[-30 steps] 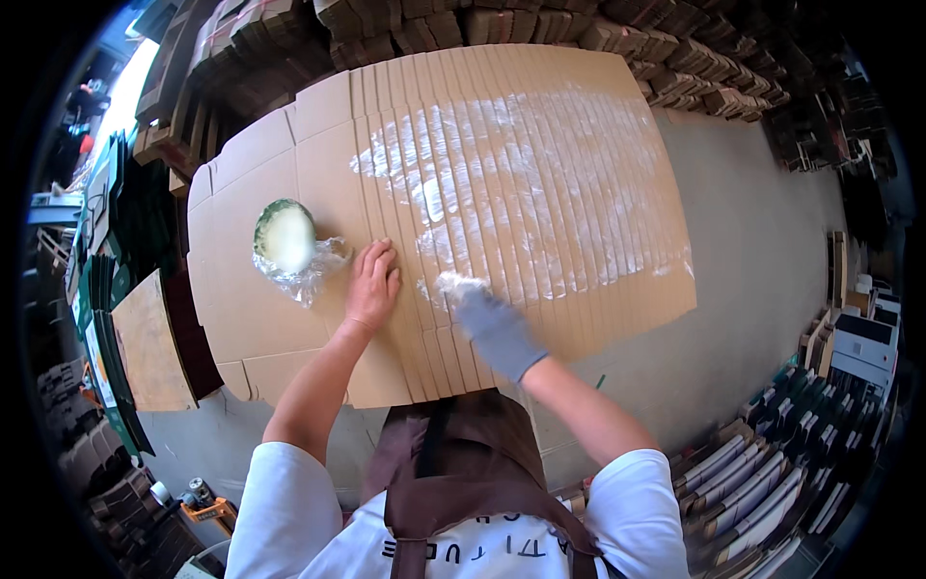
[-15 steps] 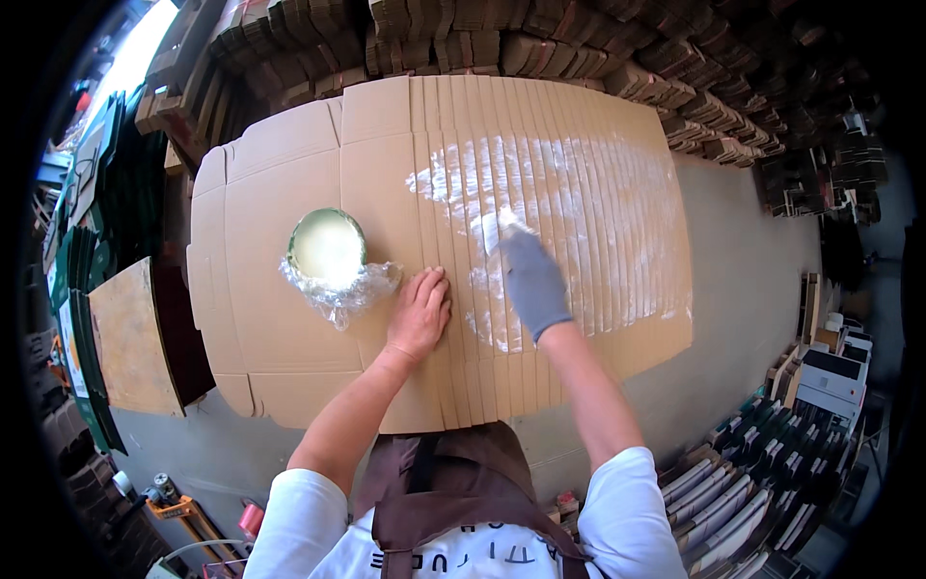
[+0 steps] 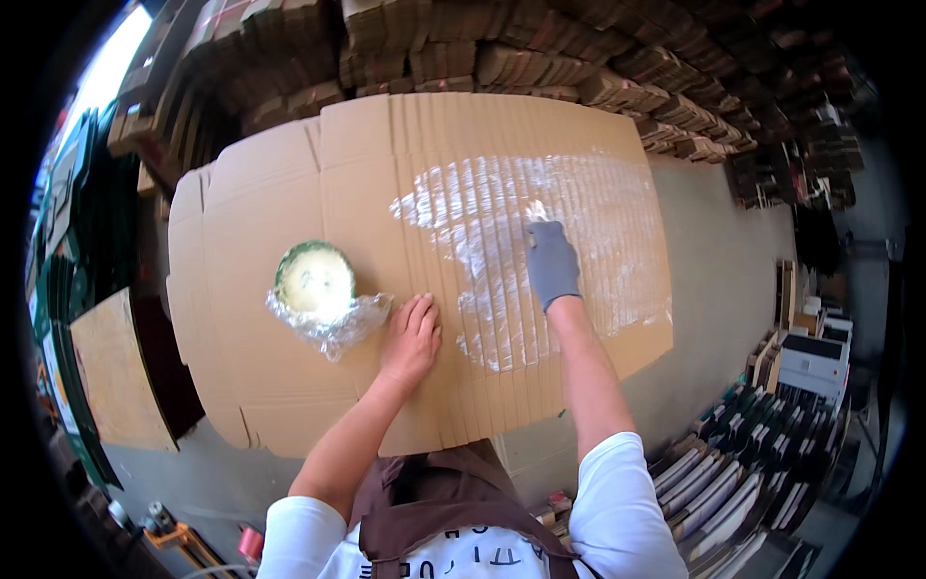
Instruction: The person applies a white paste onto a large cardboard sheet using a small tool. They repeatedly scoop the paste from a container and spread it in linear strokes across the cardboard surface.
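A wide brown cardboard sheet (image 3: 260, 193) lies before me, its right part made up of narrow parallel bands smeared with white paste (image 3: 473, 241). My right hand (image 3: 555, 262), in a grey glove, is closed around what looks like a brush (image 3: 536, 210), mostly hidden by the hand, with pale bristles on the smeared bands. Bare and flat, my left hand (image 3: 412, 340) presses on the cardboard just left of the paste. Beyond it to the left stands a round green-rimmed tub (image 3: 281, 289) of cream-coloured paste, with crumpled clear plastic wrap (image 3: 333, 333) around its near side.
Stacks of bundled cardboard (image 3: 444, 63) line the far side. A wooden board (image 3: 116, 372) stands at the left. Near right are rows of upright sheets (image 3: 690, 482) and a grey-white machine (image 3: 813, 365). An orange tool (image 3: 178, 540) is at lower left.
My right hand has moved right and slightly away across the bands, and the thick white patch at the bristles is spread thinner. My left hand stays on the cardboard. The whole view has shifted slightly.
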A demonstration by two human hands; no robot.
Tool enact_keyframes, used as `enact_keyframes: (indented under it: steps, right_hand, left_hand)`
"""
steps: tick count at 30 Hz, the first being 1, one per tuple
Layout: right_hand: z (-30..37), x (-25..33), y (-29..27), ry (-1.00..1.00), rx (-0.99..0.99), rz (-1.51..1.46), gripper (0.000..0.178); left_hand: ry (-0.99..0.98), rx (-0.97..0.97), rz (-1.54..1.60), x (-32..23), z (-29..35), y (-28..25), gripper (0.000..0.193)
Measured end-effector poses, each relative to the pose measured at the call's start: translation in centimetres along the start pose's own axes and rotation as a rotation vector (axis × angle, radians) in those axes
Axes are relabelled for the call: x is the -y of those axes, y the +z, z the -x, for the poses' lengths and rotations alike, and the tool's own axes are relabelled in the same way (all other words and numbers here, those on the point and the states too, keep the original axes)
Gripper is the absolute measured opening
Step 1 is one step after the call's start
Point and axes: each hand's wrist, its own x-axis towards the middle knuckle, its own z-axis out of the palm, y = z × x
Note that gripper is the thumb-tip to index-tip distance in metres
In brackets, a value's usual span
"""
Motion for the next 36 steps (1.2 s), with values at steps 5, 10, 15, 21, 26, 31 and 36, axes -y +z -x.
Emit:
enact_keyframes:
  steps: [5, 10, 15, 21, 26, 31, 36]
  right_hand:
    - [5.9, -1.3, 1.4, -0.124, -0.096, -0.189, 0.025]
    - [3.2, -4.3, -3.3, 0.354, 0.072, -0.397, 0.030]
    - [8.0, -5.8, 1.9, -0.286, -0.030, -0.123, 0.021]
    - [8.2, -7.6, -0.4, -0.164, -0.103, -0.188, 0.020]
    - [10.1, -9.2, -1.2, -0.044, -0.044, -0.299, 0.016]
    - [10.7, -9.0, -2.0, 0.075, -0.093, -0.399, 0.015]
    - [11.1, -12.4, -1.1, 0.098, -0.106, -0.449, 0.015]
  left_hand:
    - [-0.013, 0.007, -0.014, 0.1, 0.2, 0.2, 0.042]
    - [-0.034, 0.030, -0.039, -0.5, 0.2, 0.1, 0.040]
    - [-0.008, 0.015, -0.069, -0.3, 0.1, 0.6, 0.042]
    - [-0.022, 0.018, -0.081, -0.2, 0.2, 0.9, 0.041]
    - [-0.023, 0.031, -0.094, -0.5, 0.0, 0.2, 0.040]
    - [-0.016, 0.021, -0.078, -0.3, 0.1, 0.6, 0.040]
    - [-0.019, 0.028, -0.076, -0.8, -0.3, 0.5, 0.038]
